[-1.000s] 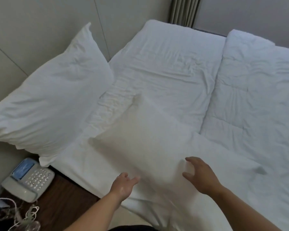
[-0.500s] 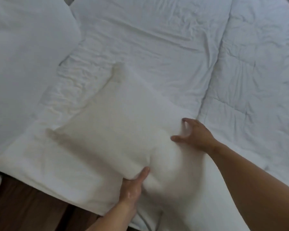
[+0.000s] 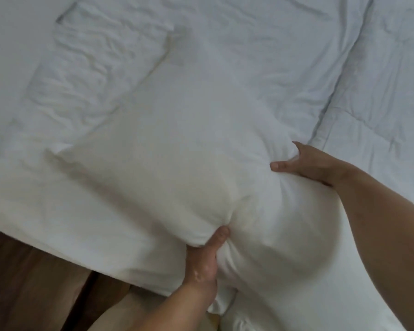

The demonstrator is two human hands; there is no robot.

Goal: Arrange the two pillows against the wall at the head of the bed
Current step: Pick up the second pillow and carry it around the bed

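both hands, left hand (image 3: 204,261) and right hand (image 3: 313,163), pinch the soft cream square pillow (image 3: 177,163), ready to lift it towards the wall

A wrinkled white sheet (image 3: 237,44) covers the bed; a quilted duvet (image 3: 380,103) lies right; brown wood floor (image 3: 22,283) near left.

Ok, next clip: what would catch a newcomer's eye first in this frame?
Two bare hands gripping a plump cream pillow at the centre of the view: the left hand pinches its near edge from below, the right hand digs into its right side. It lies on a wrinkled white bed sheet, with a quilted duvet on the right.
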